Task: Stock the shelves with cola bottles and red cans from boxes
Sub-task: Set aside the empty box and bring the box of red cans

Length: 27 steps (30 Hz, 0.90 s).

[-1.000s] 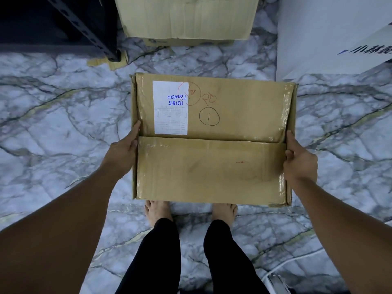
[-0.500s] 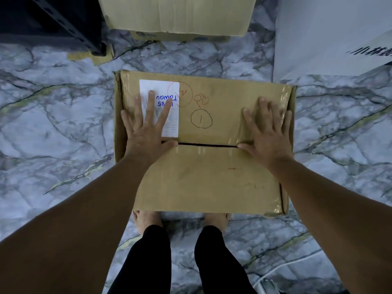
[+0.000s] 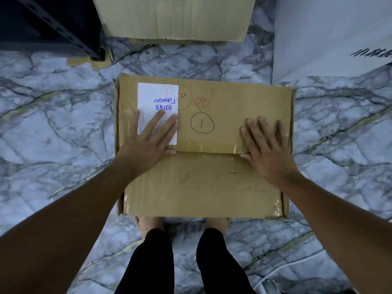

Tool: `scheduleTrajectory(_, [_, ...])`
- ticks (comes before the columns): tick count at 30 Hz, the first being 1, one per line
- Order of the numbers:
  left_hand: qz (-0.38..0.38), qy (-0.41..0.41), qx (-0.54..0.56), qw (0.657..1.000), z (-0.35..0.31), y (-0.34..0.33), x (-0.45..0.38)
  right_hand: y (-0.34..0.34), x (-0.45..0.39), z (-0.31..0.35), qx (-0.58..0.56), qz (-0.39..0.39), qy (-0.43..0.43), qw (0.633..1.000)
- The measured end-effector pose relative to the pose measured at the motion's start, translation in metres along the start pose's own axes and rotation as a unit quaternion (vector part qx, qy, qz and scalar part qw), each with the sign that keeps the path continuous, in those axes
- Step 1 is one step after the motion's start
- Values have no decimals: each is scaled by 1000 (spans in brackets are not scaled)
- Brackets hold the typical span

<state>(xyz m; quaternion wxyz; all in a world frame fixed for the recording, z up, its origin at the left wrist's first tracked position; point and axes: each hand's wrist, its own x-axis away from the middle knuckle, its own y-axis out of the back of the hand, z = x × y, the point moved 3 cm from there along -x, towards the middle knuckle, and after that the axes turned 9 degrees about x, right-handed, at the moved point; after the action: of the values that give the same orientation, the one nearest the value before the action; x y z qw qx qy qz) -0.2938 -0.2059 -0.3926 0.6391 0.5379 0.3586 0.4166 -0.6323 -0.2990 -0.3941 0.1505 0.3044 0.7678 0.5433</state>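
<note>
A closed brown cardboard box [image 3: 203, 183] lies on the marble floor in front of my feet, its two top flaps meeting at a seam across the middle. A white label [image 3: 158, 96] with blue handwriting is stuck on the far flap at the left. My left hand [image 3: 149, 137] lies flat with straight fingers on the far flap, partly over the label. My right hand [image 3: 268, 145] lies flat on the far flap at the right, thumb at the seam. No bottles or cans are visible; the box's contents are hidden.
A second cardboard box [image 3: 176, 16] stands on the floor just beyond. A dark metal shelf leg [image 3: 70, 32] runs down at the upper left. A white panel with printed characters [image 3: 331, 35] leans at the upper right. A white cable [image 3: 286, 266] crosses the floor at the lower right.
My hands left the box's sides and came to rest flat on top of the far flap. Since half a second ago they have slid slightly nearer the seam.
</note>
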Motion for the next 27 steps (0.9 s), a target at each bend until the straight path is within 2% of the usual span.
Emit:
scheduleTrajectory(4, [-127,-7,119,985,21,51,-2,49,4,-25,-57,-81,-47,994])
scheduleTrajectory(8, [-183,7,135,974,60,104,-42,93,-27,-70,-58,-176,-109,977])
scheduleTrajectory(11, [-198,94,123,968,97,123,-81,110,-68,-104,-62,-196,-197,959])
scheduleTrajectory(14, [-172,289,135,932,135,112,-107,99,-113,-136,-71,-111,-310,942])
scheduleTrajectory(15, [-158,348,184,906,143,103,-110,92,-124,-144,-89,-79,-341,933])
scheduleTrajectory(17, [-122,428,354,822,145,83,-115,74,-137,-146,-196,-34,-349,916])
scheduleTrajectory(18, [-86,444,424,785,143,73,-117,66,-141,-142,-261,-14,-327,908])
scheduleTrajectory(19, [-41,446,460,766,138,63,-119,57,-142,-136,-308,24,-306,901])
scheduleTrajectory(22, [49,435,483,759,127,37,-121,24,-136,-123,-364,163,-279,874])
scheduleTrajectory(25, [103,451,451,763,125,11,-115,-2,-128,-116,-380,204,-275,860])
scheduleTrajectory(27, [151,441,398,790,124,-6,-108,-9,-125,-110,-349,234,-262,868])
